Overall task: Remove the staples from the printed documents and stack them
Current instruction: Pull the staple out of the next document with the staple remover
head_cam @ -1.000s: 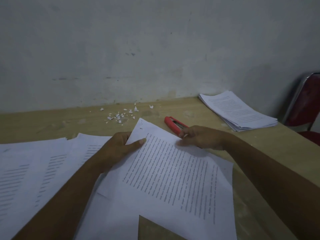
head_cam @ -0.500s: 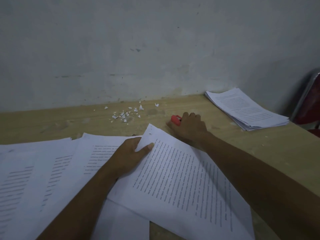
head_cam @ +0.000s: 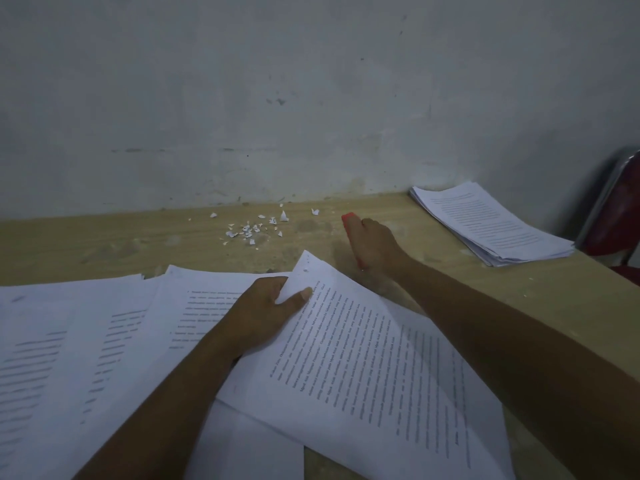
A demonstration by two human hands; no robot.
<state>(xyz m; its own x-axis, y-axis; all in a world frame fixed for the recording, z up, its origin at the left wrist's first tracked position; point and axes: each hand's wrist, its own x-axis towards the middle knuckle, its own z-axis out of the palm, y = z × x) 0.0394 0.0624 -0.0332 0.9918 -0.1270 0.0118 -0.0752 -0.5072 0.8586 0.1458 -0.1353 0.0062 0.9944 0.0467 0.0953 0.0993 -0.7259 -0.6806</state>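
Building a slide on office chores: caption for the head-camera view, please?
Left hand pinches a printed document by its corner while right hand grips the red staple remover on the table.

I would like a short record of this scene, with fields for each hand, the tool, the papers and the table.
left hand: pinches the top corner of the printed document, thumb on top
right hand: curled over the red tool on the table
red tool: mostly hidden by the right hand, both ends showing
stack of papers: piled at the table's far right corner
other sheets: spread out at the left
paper scraps: scattered near the wall
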